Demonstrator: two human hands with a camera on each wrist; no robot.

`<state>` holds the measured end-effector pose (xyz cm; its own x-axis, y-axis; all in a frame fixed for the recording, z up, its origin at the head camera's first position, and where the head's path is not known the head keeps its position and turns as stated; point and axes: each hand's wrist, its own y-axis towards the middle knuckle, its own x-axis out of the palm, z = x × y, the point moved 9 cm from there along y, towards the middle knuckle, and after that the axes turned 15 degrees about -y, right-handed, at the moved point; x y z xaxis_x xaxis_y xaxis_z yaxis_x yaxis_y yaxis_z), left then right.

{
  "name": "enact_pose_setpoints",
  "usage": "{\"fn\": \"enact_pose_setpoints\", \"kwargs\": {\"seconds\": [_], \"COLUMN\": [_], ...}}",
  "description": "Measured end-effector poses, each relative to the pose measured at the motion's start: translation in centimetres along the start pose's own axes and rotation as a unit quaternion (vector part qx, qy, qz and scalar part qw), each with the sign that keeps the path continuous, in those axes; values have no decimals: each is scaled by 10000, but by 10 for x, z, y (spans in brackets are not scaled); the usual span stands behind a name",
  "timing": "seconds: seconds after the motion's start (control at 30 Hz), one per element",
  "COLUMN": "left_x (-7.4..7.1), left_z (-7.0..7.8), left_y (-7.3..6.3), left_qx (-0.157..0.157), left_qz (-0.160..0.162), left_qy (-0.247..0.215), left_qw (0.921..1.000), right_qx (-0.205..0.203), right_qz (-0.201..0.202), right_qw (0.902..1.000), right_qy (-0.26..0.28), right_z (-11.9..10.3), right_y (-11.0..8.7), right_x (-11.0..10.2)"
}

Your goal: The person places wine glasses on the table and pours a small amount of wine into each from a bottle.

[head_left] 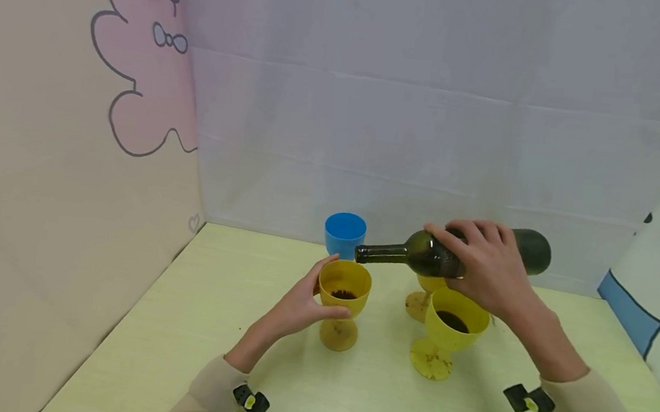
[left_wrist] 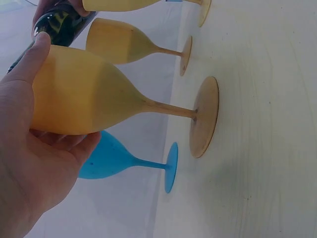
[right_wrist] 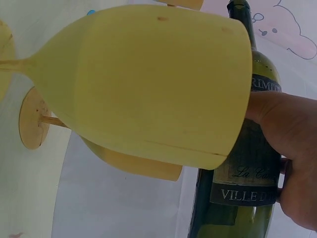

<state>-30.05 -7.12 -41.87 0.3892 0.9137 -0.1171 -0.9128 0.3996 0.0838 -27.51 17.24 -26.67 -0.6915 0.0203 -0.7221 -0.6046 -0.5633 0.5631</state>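
My left hand (head_left: 298, 307) grips the bowl of a yellow plastic goblet (left_wrist: 91, 91), thumb on one side and fingers on the other. The goblet stands upright with its foot on the table, and a little dark liquid (head_left: 343, 295) lies inside. My right hand (head_left: 488, 273) holds a dark green wine bottle (head_left: 424, 253) round its body. The bottle lies nearly level, neck pointing left, and its mouth is just above the goblet's right rim. No stream of liquid shows. The label (right_wrist: 247, 193) is partly covered by the right hand.
Below the right hand stands another yellow goblet (head_left: 455, 340) with dark liquid in it. A third yellow goblet (head_left: 417, 306) is behind, mostly hidden by the bottle. A blue goblet (head_left: 344, 234) stands at the back, near the white cloth wall (head_left: 349, 134). The table (head_left: 184, 325) is pale yellow.
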Motion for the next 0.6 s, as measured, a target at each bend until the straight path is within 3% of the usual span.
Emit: {"fn": "enact_pose_setpoints", "kwargs": {"seconds": [0.17,0.3,0.43,0.6], "left_x": [-3,-12,-29,-49], "left_z": [2,11,19,21], "left_y": [0,1,4,9], "left_qx": [83,498,924,1123], "left_qz": [-86,-97,263,838], "left_qy": [-26,-243,-327,-415], "left_qw": [9999,9984,9948,9893], "right_qx": [159,260,357,473], "right_qz": [-55,23,75,112], "right_qw": [9999,9996,9993,9988], "right_qy": [33,58,69,106], "right_z": [3,7,10,14], "right_y": [-4,-5,-7,-9], "right_x": [-1,-3,-5,-6]}}
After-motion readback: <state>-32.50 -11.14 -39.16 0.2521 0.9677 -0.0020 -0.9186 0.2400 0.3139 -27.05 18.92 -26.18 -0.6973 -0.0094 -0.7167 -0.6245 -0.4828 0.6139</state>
